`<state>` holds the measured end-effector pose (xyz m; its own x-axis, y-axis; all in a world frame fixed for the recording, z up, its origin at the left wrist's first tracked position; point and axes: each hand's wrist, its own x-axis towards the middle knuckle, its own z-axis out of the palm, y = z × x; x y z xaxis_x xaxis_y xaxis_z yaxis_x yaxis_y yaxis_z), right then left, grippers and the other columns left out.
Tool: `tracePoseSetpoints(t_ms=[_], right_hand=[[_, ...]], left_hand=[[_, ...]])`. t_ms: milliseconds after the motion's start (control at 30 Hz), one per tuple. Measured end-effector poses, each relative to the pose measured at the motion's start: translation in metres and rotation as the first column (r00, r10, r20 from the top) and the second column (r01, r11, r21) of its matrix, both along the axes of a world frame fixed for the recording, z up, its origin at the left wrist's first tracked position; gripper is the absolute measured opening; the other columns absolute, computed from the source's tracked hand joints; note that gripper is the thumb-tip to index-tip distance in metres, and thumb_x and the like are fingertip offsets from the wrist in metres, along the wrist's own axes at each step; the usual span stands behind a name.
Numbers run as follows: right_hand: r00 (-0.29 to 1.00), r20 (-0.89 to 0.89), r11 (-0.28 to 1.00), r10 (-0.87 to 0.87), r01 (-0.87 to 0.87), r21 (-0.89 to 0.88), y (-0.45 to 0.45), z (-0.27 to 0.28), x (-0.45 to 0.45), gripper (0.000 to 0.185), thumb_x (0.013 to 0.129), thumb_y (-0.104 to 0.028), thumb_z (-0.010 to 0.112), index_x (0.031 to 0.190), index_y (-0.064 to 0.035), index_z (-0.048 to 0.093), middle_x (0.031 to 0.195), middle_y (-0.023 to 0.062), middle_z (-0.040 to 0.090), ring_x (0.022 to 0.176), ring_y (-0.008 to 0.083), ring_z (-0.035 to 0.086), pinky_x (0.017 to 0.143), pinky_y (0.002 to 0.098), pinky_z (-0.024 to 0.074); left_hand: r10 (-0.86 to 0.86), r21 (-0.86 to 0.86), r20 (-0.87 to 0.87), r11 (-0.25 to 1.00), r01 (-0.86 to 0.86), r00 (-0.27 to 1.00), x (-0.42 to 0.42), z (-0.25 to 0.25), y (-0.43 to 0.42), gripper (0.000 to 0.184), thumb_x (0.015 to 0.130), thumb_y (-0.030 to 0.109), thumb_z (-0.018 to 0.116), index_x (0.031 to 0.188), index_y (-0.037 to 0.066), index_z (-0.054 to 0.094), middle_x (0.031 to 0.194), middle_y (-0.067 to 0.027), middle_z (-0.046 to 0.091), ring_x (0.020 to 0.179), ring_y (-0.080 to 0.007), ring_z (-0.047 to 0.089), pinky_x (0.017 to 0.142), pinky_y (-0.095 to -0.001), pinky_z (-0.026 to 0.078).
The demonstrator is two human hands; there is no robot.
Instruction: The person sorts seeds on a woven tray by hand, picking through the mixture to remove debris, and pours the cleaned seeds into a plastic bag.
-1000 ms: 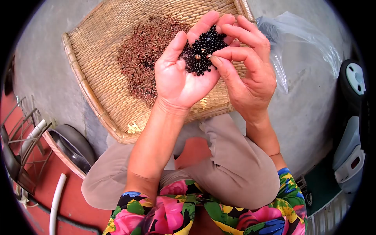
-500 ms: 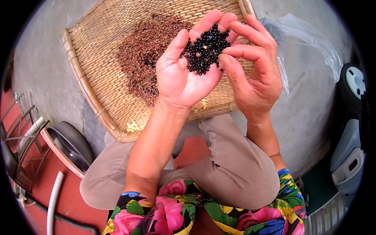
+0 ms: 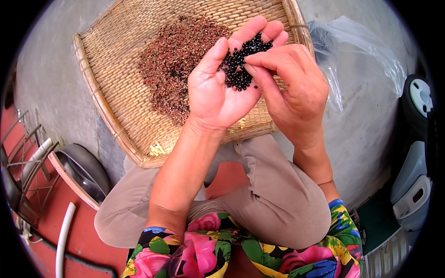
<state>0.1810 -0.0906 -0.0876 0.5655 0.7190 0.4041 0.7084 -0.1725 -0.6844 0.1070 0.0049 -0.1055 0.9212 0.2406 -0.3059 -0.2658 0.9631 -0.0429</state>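
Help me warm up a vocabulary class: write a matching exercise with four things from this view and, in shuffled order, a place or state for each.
Things
1. Left hand
2. Black seeds
3. Reddish-brown pile
4. Clear plastic bag

Places or states
A. On the woven tray
B. On the grey floor
C. Turned palm up
D. Gathered in a palm

Right pairs: 1-C, 2-D, 3-A, 4-B

And the black seeds [image 3: 238,80]: looked tiny, round and glossy, lay loosely clustered over the upturned palm and fingers of the left hand [image 3: 217,95], with 1 just apart at the edge. Over to the reddish-brown pile [image 3: 169,60]: looked coarse and crumbly, was flecked black, lay spread on the woven tray [image 3: 116,88].
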Motion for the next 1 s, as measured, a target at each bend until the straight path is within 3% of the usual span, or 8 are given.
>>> tracePoseSetpoints(t_ms=[133, 233, 367, 467, 533, 800, 867, 1000], right_hand=[[0.973, -0.161, 0.973, -0.164, 0.187, 0.137, -0.001, 0.007, -0.001, 0.013, 0.071, -0.004, 0.071, 0.082, -0.007, 0.064, 0.076, 0.0058, 0.059, 0.067, 0.0219, 0.055, 0.059, 0.0313, 0.0445], [0.956, 0.026, 0.957, -0.291, 0.291, -0.011, -0.007, -0.003, 0.014, 0.016, 0.07, -0.002, 0.073, 0.083, -0.0061, 0.065, 0.079, 0.0057, 0.059, 0.072, 0.0214, 0.056, 0.062, 0.0304, 0.045], [0.988, 0.007, 0.983, -0.151, 0.15, 0.103, 0.0, 0.0, 0.004, 0.018, 0.068, -0.003, 0.074, 0.084, -0.0074, 0.066, 0.079, 0.0044, 0.059, 0.073, 0.0216, 0.055, 0.062, 0.0311, 0.044], [0.999, 0.042, 0.998, 0.01, -0.007, -0.069, 0.006, 0.007, -0.005, 0.027, 0.064, 0.001, 0.076, 0.09, -0.0067, 0.069, 0.078, 0.0027, 0.06, 0.075, 0.0173, 0.054, 0.063, 0.0271, 0.043], [0.992, 0.122, 0.999, -0.043, 0.041, 0.017, 0.011, -0.006, -0.005, 0.022, 0.062, -0.013, 0.076, 0.083, -0.014, 0.067, 0.073, 0.0008, 0.053, 0.068, 0.0223, 0.051, 0.061, 0.0347, 0.039], [0.902, -0.424, 0.97, -0.084, 0.171, 0.171, -0.002, 0.007, -0.004, 0.02, 0.068, 0.005, 0.07, 0.085, -0.0047, 0.065, 0.08, 0.0062, 0.06, 0.073, 0.0163, 0.058, 0.062, 0.0249, 0.0473], [0.896, -0.426, 0.961, -0.126, 0.216, 0.172, -0.004, 0.005, -0.001, 0.02, 0.069, 0.004, 0.07, 0.087, -0.005, 0.065, 0.079, 0.0064, 0.06, 0.072, 0.0163, 0.058, 0.063, 0.0256, 0.047], [0.971, -0.117, 0.978, -0.209, 0.207, -0.027, -0.004, 0.005, 0.005, 0.023, 0.068, 0.003, 0.07, 0.089, -0.0072, 0.066, 0.075, 0.0049, 0.059, 0.07, 0.0182, 0.056, 0.062, 0.0275, 0.0464]], left_hand=[[0.006, -0.039, 0.057, 0.999, -0.004, 0.998, -0.002, -0.008, 0.008, 0.052, 0.095, 0.03, 0.041, 0.134, -0.002, 0.036, 0.138, -0.0203, 0.038, 0.132, -0.0343, 0.031, 0.111, -0.0445, 0.026], [0.052, -0.156, 0.06, 0.987, -0.042, 0.997, -0.003, -0.008, 0.015, 0.051, 0.095, 0.031, 0.041, 0.134, -0.002, 0.036, 0.138, -0.02, 0.038, 0.131, -0.0346, 0.032, 0.11, -0.0446, 0.027], [0.025, 0.009, 0.087, 1.0, -0.026, 0.996, -0.004, -0.01, 0.015, 0.049, 0.093, 0.028, 0.039, 0.132, -0.003, 0.041, 0.14, -0.0191, 0.038, 0.135, -0.0327, 0.027, 0.111, -0.0447, 0.023], [0.037, -0.016, 0.024, 0.999, -0.036, 0.999, 0.0, -0.003, 0.009, 0.051, 0.095, 0.031, 0.04, 0.134, -0.002, 0.036, 0.138, -0.0205, 0.038, 0.131, -0.0344, 0.033, 0.111, -0.0442, 0.025], [0.015, -0.013, 0.004, 1.0, -0.015, 1.0, 0.0, -0.002, 0.007, 0.052, 0.095, 0.032, 0.04, 0.134, -0.002, 0.037, 0.137, -0.0211, 0.039, 0.131, -0.0345, 0.033, 0.112, -0.0439, 0.023], [0.048, -0.178, 0.043, 0.983, -0.04, 0.998, 0.0, -0.003, 0.014, 0.052, 0.095, 0.032, 0.041, 0.134, -0.002, 0.036, 0.138, -0.0211, 0.038, 0.132, -0.0348, 0.032, 0.112, -0.0449, 0.024], [0.064, 0.02, -0.13, 0.998, -0.062, 0.989, 0.003, 0.008, 0.018, 0.05, 0.093, 0.028, 0.041, 0.132, -0.003, 0.04, 0.14, -0.02, 0.036, 0.135, -0.0329, 0.026, 0.113, -0.0455, 0.021], [0.11, -0.054, -0.094, 0.992, -0.115, 0.989, 0.005, 0.007, 0.024, 0.05, 0.093, 0.028, 0.041, 0.131, -0.004, 0.041, 0.14, -0.021, 0.036, 0.135, -0.033, 0.027, 0.114, -0.0451, 0.018]])
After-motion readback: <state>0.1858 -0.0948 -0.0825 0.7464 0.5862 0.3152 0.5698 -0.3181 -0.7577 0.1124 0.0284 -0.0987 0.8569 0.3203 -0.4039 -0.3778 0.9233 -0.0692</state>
